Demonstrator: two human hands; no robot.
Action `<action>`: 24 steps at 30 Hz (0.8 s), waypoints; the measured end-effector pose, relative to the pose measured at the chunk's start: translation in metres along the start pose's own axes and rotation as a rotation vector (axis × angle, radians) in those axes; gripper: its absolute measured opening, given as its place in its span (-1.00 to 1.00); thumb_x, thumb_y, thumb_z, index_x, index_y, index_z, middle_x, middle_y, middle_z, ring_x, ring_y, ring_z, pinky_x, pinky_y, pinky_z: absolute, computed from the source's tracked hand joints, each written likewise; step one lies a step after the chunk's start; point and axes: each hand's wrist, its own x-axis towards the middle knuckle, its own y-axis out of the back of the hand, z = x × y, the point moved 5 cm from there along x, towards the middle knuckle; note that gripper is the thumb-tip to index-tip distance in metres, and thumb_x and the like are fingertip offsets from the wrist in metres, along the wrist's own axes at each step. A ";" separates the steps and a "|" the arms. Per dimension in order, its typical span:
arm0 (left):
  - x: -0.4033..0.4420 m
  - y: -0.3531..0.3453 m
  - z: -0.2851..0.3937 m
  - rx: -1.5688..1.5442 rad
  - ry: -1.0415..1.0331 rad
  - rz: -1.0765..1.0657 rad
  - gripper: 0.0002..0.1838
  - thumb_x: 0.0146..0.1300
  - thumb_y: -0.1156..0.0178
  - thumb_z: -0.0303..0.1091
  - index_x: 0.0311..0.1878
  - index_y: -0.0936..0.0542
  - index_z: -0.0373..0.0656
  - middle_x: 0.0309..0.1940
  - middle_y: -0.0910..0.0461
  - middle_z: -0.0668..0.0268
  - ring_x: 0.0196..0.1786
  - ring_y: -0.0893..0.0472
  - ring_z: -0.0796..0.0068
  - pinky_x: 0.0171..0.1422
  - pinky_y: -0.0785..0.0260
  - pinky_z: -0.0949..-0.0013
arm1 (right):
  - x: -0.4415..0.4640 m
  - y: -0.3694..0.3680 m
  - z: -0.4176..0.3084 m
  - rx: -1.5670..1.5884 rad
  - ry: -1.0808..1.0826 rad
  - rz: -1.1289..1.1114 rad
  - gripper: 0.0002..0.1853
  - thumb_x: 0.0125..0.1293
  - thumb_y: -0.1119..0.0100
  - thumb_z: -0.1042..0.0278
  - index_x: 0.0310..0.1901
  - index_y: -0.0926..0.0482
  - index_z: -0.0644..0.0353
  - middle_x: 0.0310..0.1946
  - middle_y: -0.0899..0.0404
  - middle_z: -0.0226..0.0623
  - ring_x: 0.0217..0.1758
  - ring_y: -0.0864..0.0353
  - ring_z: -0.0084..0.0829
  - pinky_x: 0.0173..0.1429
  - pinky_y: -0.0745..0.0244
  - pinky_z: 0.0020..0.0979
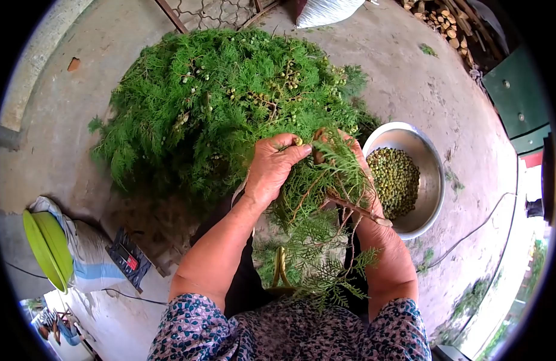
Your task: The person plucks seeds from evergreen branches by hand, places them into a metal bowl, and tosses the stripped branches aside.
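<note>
My left hand (270, 167) is closed, with a small yellowish seed cone (298, 142) pinched between thumb and finger. Close beside it, my right hand (353, 148) grips a leafy evergreen branch (350, 207), and foliage covers part of its fingers. The branch's cut woody end lies over my right forearm, and its sprays hang down toward my lap. Beyond both hands rises a big heap of green evergreen branches (187, 102) dotted with small cones. To the right of my right hand stands a metal basin (433, 180) partly filled with picked green cones (396, 180).
On the left, a lime-green basin (46, 246) leans by a white and blue sack (91, 259). A white sack (329, 12) lies at the back. Firewood (449, 30) and a green cabinet (518, 96) stand at right. A cable (470, 231) crosses the concrete floor.
</note>
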 end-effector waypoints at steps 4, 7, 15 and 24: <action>0.003 0.004 -0.001 0.185 -0.048 0.030 -0.92 0.01 -0.24 -0.49 -0.53 -0.55 -0.21 -0.63 -0.45 0.56 -0.54 -0.31 0.79 -0.41 -0.17 0.60 | 0.009 0.000 -0.013 -0.113 0.041 -0.089 -0.80 0.25 -0.09 0.39 -0.10 -0.43 0.15 -0.25 -0.54 -0.35 -0.26 -0.54 -0.54 -0.14 -0.49 -0.53; 0.003 0.005 0.002 0.402 -0.077 0.067 -0.96 0.03 -0.22 -0.51 -0.49 -0.58 -0.23 -0.62 -0.48 0.55 -0.54 -0.34 0.78 -0.42 -0.20 0.58 | 0.012 -0.009 -0.016 -0.359 0.124 -0.297 -0.82 0.22 -0.10 0.46 -0.12 -0.47 0.17 -0.27 -0.54 -0.40 -0.26 -0.53 -0.56 -0.17 -0.46 -0.56; 0.005 0.004 -0.005 0.531 -0.203 0.015 -0.92 0.06 -0.15 -0.61 -0.37 -0.57 -0.25 -0.61 -0.50 0.49 -0.56 -0.33 0.76 -0.52 -0.19 0.57 | 0.014 -0.015 -0.004 -0.788 0.263 -0.353 -0.76 0.10 -0.13 0.51 -0.15 -0.57 0.24 -0.31 -0.48 -0.36 -0.24 -0.43 -0.53 -0.14 -0.35 -0.48; -0.001 -0.002 -0.003 0.481 -0.136 -0.049 -0.88 0.07 -0.14 -0.54 -0.54 -0.44 -0.27 -0.69 -0.39 0.48 -0.60 -0.29 0.71 -0.54 -0.12 0.55 | 0.024 0.004 0.003 -0.689 0.188 -0.181 -0.85 0.22 -0.13 0.34 -0.30 -0.48 0.25 -0.45 -0.45 -0.51 -0.38 -0.42 -0.63 -0.26 -0.35 -0.56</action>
